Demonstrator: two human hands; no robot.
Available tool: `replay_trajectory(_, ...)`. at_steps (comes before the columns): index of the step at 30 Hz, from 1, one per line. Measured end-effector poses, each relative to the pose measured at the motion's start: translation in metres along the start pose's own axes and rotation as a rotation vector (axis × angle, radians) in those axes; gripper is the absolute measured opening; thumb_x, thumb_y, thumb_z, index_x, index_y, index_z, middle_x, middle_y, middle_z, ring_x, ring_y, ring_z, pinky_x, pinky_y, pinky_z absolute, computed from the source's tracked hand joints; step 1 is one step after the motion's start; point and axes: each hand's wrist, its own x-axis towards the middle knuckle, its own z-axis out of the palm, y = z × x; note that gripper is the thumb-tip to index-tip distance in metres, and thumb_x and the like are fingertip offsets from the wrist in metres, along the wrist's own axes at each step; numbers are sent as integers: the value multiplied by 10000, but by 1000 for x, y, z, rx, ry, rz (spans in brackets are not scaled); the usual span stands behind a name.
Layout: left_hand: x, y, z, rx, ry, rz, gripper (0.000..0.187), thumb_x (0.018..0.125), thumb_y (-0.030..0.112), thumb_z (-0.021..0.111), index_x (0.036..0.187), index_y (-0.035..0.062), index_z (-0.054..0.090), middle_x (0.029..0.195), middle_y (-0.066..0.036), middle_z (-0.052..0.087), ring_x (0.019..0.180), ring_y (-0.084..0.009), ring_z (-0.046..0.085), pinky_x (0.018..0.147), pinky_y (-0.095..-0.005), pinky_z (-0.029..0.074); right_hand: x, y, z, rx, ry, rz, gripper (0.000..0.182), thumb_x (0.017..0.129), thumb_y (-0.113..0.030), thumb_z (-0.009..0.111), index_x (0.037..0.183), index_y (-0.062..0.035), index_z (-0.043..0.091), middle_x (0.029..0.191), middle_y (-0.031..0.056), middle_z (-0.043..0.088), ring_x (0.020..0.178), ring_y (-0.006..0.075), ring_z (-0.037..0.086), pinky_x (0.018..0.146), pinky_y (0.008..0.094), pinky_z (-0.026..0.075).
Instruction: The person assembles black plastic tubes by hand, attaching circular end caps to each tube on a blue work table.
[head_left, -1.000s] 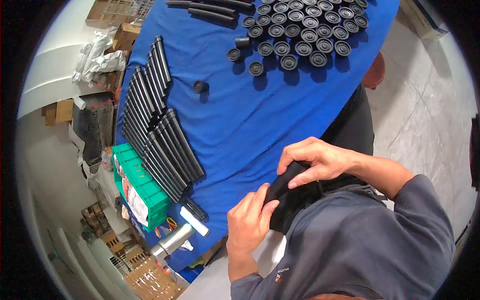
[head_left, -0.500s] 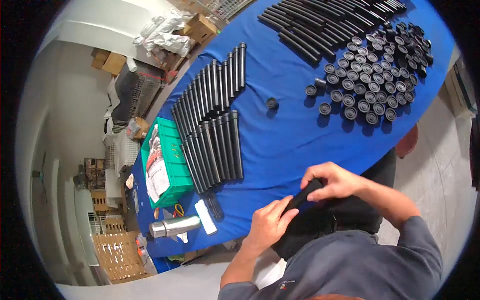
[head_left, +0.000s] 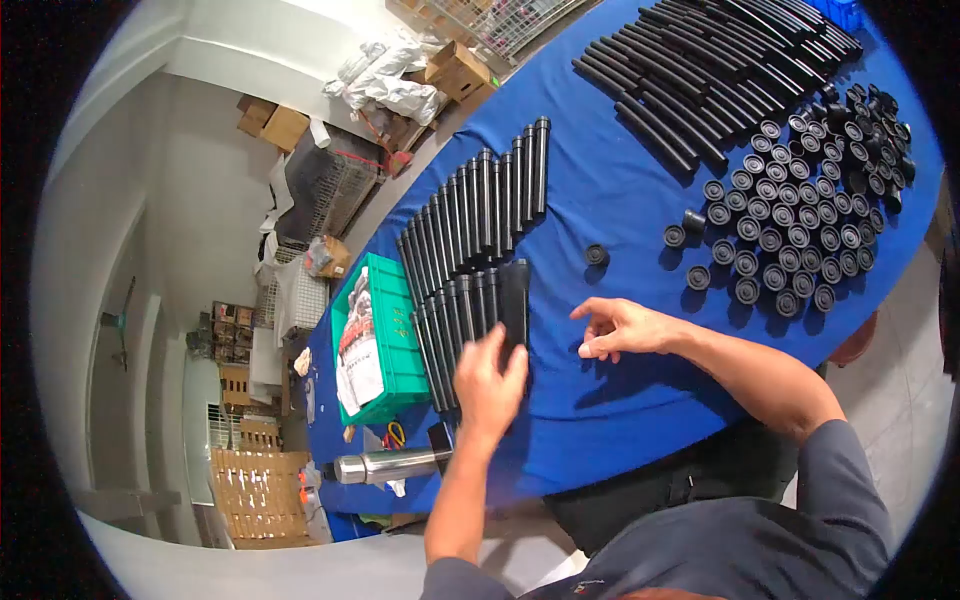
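Note:
My left hand [head_left: 488, 385] is over the lower right end of the front row of black capped tubes [head_left: 460, 315]. Its fingers are spread beside the rightmost tube [head_left: 514, 300], which looks blurred; whether they touch it cannot be made out. Above the blue cloth, my right hand [head_left: 628, 330] has its fingers apart, loosely bent, with nothing between them. A single black round cap [head_left: 596, 255] lies beyond that hand. Farther right is a large group of similar caps [head_left: 769, 239]. The back row of capped tubes [head_left: 487, 200] lies behind the front one.
Many black tubes [head_left: 680, 95] lie at the table's far side. Left of the capped tubes stands a green crate [head_left: 400, 345] with printed bags inside. A steel flask [head_left: 385, 466] lies near the left edge of the blue-covered table [head_left: 590, 455]. Cardboard boxes [head_left: 458, 72] are beyond the table.
Both hands have moved forward from near the body and come apart. The black tube they held is now at the right end of the front row. The view has shifted.

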Motion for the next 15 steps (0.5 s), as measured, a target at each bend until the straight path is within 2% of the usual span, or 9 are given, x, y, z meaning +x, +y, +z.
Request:
replay_trajectory(2, 62, -20, 13, -14, 45, 24, 420, 906, 232, 704, 1224, -40, 673, 924, -212, 716, 816, -320, 701, 763, -411, 549, -1, -6, 2, -52, -58, -26, 684, 907, -362, 782, 1396, 22, 498, 907, 75, 689, 771, 145, 651, 646, 307, 539)
replay_trajectory(4, 126, -50, 42, 53, 175, 176, 402, 901, 239, 696, 1187, -43, 682, 1011, -250, 720, 868, -367, 711, 783, -447, 546, 1, 0, 2, -222, -72, -97, 609, 913, -358, 770, 1333, 29, 558, 882, 91, 711, 770, 155, 678, 671, 330, 548)
replay_trajectory(6, 188, -64, 61, 138, 57, 105, 439, 885, 299, 691, 1166, -39, 692, 1014, -252, 710, 958, -413, 690, 874, -471, 540, 0, -3, 0, -178, -74, -50, 588, 911, -363, 766, 1309, 28, 578, 874, 101, 715, 781, 161, 688, 686, 337, 552)
replay_trajectory(7, 214, -73, 75, 173, 52, 113, 446, 875, 314, 688, 1149, -37, 699, 1004, -245, 701, 971, -414, 682, 878, -482, 532, -1, -4, -1, -156, -72, -25, 578, 910, -366, 763, 1297, 27, 589, 870, 106, 717, 786, 164, 694, 694, 340, 553)
replay_trajectory(9, 257, -81, 99, 256, 8, 46, 477, 863, 345, 662, 1146, -35, 708, 1031, -257, 699, 985, -426, 671, 891, -519, 517, 0, 1, -3, -330, -29, -135, 547, 896, -385, 744, 1239, 25, 627, 887, 130, 730, 802, 245, 711, 735, 384, 559)
replay_trajectory(11, 286, -85, 118, 307, -71, 4, 482, 852, 347, 650, 1140, -34, 713, 1063, -270, 700, 1011, -429, 670, 912, -522, 515, 0, 2, -5, -350, -38, -139, 543, 889, -394, 743, 1218, 26, 637, 891, 144, 733, 812, 286, 712, 754, 406, 557)
replay_trajectory(13, 300, -89, 138, 307, -90, -65, 453, 838, 325, 652, 1107, -33, 722, 1100, -288, 700, 1080, -432, 667, 970, -505, 513, 0, 1, -5, -357, -38, -146, 529, 893, -390, 736, 1205, 26, 642, 882, 159, 731, 815, 294, 714, 752, 416, 555)
replay_trajectory(15, 311, -95, 149, 330, -155, -118, 442, 835, 308, 669, 1099, -43, 712, 1113, -286, 699, 1083, -431, 670, 979, -505, 512, 1, 2, -4, -350, -47, -155, 524, 896, -390, 731, 1202, 27, 643, 875, 162, 731, 813, 296, 714, 746, 421, 553)
